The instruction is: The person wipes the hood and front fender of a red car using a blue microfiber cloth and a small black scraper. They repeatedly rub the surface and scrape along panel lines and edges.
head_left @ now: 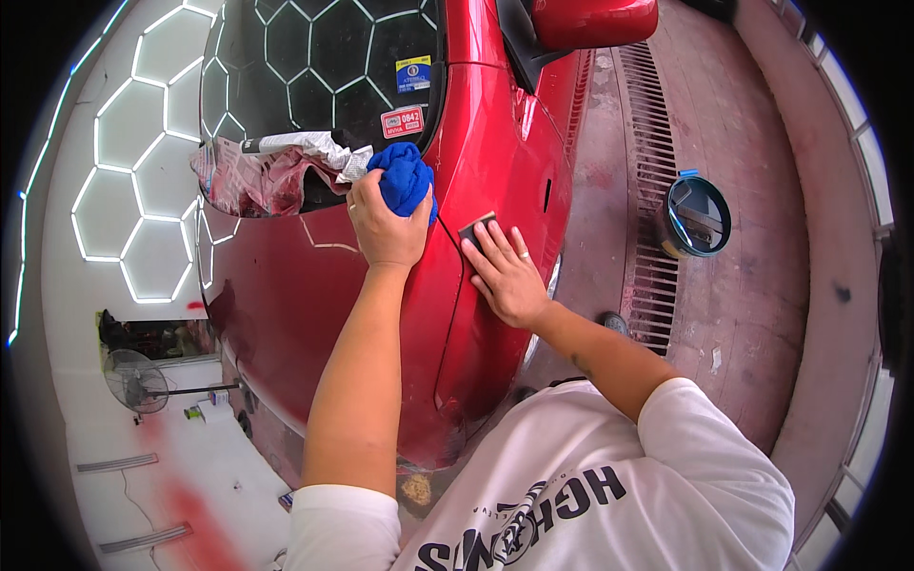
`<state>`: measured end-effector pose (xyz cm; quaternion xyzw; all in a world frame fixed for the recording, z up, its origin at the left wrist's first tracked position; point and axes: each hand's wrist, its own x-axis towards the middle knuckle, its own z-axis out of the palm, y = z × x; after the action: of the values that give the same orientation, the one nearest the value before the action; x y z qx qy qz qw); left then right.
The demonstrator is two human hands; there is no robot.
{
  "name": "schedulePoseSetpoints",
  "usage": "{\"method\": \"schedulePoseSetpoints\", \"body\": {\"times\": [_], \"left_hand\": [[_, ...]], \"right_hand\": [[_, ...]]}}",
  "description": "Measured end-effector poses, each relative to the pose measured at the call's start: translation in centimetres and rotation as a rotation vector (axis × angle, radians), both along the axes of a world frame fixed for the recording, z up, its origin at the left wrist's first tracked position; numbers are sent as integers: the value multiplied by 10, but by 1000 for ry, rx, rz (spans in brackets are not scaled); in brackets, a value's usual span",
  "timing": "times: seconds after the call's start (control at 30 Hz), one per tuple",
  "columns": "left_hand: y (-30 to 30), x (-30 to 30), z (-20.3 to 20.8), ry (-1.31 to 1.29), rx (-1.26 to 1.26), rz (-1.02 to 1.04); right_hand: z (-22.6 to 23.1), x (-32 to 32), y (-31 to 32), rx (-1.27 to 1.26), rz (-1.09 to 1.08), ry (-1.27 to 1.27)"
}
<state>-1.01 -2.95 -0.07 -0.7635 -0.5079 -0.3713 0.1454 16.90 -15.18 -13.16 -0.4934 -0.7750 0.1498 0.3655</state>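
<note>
In front of me stands a red car [343, 314], its hood and fender under my arms. My left hand [388, 226] grips a bunched blue cloth [404, 179] just below the windshield corner. On the fender, my right hand [509, 281] lies with fingers stretched forward, pressing a small dark sanding pad [476, 226] with a tan edge against the paint. The pad is partly hidden beneath the fingertips. Crumpled, red-stained masking paper [276, 171] lies along the base of the windshield [324, 57], beside the cloth.
A red side mirror [595, 21] juts out at the top. Right of the car, a dark bucket [698, 214] of liquid stands by a floor drain grate [651, 171]. A fan [138, 381] stands at far left. Hexagonal lights [143, 152] line the left side.
</note>
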Motion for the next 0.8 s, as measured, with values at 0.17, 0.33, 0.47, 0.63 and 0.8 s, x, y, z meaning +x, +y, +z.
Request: {"method": "schedulePoseSetpoints", "body": {"times": [0.17, 0.33, 0.47, 0.63, 0.8], "left_hand": [[4, 3, 2, -16, -11, -2], [2, 1, 5, 0, 19, 13], [6, 0, 2, -4, 21, 11], [4, 1, 4, -12, 1, 11], [5, 1, 1, -23, -6, 5]], "right_hand": [[32, -3, 34, 44, -23, 27], [-2, 8, -8, -17, 52, -105], [33, -3, 32, 54, -1, -84], [-3, 7, -12, 21, 53, -154], [33, -2, 31, 110, -21, -132]]}}
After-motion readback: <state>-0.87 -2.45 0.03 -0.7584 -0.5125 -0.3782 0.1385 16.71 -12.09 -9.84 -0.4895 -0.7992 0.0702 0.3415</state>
